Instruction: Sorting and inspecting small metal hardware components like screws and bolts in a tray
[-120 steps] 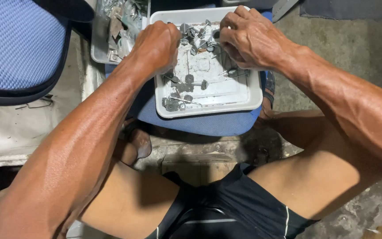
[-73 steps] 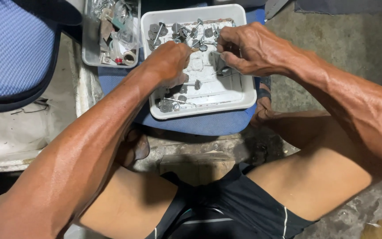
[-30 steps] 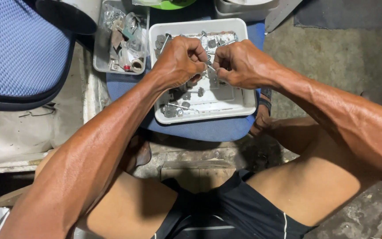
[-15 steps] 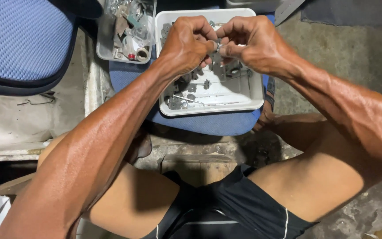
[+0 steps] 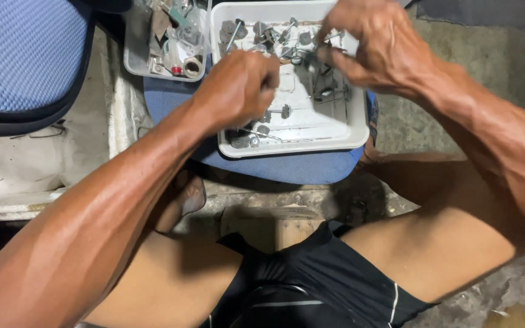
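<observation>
Small metal parts (image 5: pixel 256 37) crowd the white tray's (image 5: pixel 350 130) far edge and near-left corner; its near-right floor lies open.

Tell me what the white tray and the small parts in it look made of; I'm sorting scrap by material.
The white tray looks like moulded plastic: matte, rounded rim, grimy floor. The small parts, discs and thin pins, look like grey metal, dull with some glints; the exact metal can't be told.

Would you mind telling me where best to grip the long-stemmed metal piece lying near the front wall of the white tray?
Probably pinch the long-stemmed metal piece by its thin stem from above; it lies flat on the white tray floor, disc end left, with the front wall close beside it.
</observation>
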